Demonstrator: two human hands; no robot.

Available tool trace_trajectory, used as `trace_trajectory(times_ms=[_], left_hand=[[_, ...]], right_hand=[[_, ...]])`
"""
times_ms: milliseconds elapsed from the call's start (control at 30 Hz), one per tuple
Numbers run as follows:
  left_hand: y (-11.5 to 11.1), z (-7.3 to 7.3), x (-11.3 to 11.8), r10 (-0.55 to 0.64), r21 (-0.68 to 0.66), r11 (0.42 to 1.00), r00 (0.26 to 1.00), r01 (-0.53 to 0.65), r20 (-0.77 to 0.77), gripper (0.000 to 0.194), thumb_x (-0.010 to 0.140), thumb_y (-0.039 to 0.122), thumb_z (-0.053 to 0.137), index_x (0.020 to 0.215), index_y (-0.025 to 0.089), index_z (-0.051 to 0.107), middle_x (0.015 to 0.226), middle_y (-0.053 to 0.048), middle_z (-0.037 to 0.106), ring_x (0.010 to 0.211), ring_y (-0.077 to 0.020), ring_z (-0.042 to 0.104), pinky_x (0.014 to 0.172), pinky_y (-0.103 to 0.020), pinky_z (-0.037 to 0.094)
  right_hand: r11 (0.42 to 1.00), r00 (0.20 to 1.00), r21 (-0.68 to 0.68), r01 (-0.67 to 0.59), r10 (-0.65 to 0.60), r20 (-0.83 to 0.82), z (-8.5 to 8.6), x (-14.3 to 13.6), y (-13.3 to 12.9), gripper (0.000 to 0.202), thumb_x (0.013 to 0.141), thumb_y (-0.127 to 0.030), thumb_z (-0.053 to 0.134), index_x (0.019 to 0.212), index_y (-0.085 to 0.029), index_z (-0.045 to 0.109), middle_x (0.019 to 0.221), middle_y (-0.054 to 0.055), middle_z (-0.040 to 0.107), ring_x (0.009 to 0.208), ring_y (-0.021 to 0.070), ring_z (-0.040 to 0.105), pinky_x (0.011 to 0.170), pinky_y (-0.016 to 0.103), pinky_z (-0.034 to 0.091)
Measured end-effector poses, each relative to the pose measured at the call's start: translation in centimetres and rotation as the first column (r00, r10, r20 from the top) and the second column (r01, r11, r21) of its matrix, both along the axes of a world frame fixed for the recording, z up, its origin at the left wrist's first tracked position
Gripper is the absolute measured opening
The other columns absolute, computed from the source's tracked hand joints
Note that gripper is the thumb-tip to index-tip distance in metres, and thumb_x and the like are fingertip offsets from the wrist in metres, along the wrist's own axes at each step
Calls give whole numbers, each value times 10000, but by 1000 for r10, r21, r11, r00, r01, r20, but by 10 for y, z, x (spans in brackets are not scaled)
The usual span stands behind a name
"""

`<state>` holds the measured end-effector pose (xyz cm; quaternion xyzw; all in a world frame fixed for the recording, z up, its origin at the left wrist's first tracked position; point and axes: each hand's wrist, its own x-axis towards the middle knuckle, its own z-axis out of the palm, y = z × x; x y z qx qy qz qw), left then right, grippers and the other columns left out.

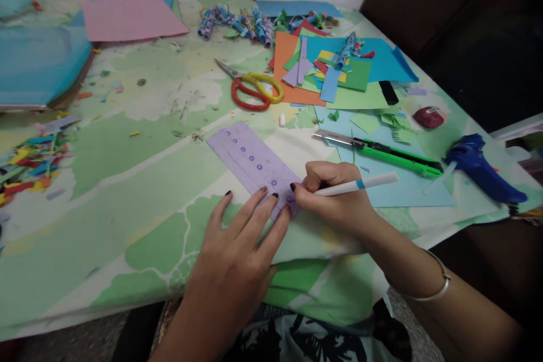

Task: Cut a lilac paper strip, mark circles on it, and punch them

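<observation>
A strip of purple paper [244,150] lies slantwise on the table in front of me, with a row of several small drawn circles along it. My left hand [241,249] rests flat with spread fingers, its fingertips on the strip's near edge. Pinched in my right hand [339,195] is a white felt-tip pen [373,182] with a blue band. The pen's purple tip is at the near right end of the strip, partly hidden by my fingers. A small white piece [282,120] lies just beyond the paper.
Scissors [250,89] with red and yellow handles lie beyond the strip. A green utility knife [394,157] and a blue glue gun [483,167] are at right. Coloured paper sheets [288,68] and rolled paper pieces [237,22] lie behind; paper scraps [31,164] are at left.
</observation>
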<state>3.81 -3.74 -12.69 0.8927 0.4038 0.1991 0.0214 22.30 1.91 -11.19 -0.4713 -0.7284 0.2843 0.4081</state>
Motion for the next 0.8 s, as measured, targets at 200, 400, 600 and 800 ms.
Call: trace_trajectory(times_ms=[200,400,600,800], left_hand=[[0,-1,1,5,7,1000,1000,-5,4,490,790,198,558,1275,151,517,1310,-116,552,1269,-288,440,1047,-566,273],[1,-1,0,8,-1,1000,1000,-8,-4,508,769,195,568,1273,159,515,1313,-116,547,1278,-284,427,1050,-568,262],[0,-2,0,10,6,1000,1000,-10,-1,510,770,203,576,1274,162,513,1314,-108,548,1278,-279,427,1060,-561,251],[0,-1,0,12,-3,1000,1000,-12,1,527,764,213,587,1283,163,507,1320,-110,543,1278,-284,426,1060,-567,249]], right_hand=[[1000,1000,-19,23,-23,-9,1,0,1,347,655,-33,547,520,-180,264,471,-85,265,478,41,238,426,200,198],[998,998,-34,50,-51,-34,0,2,2,354,650,-16,534,527,-186,249,489,-80,269,486,49,260,443,210,213],[998,995,3,65,-64,-71,0,1,3,380,671,3,547,532,-180,245,501,-80,251,496,48,234,449,210,197],[998,998,4,62,-62,-14,-1,0,2,381,701,-42,569,531,-178,256,492,-80,259,492,48,235,446,212,197]])
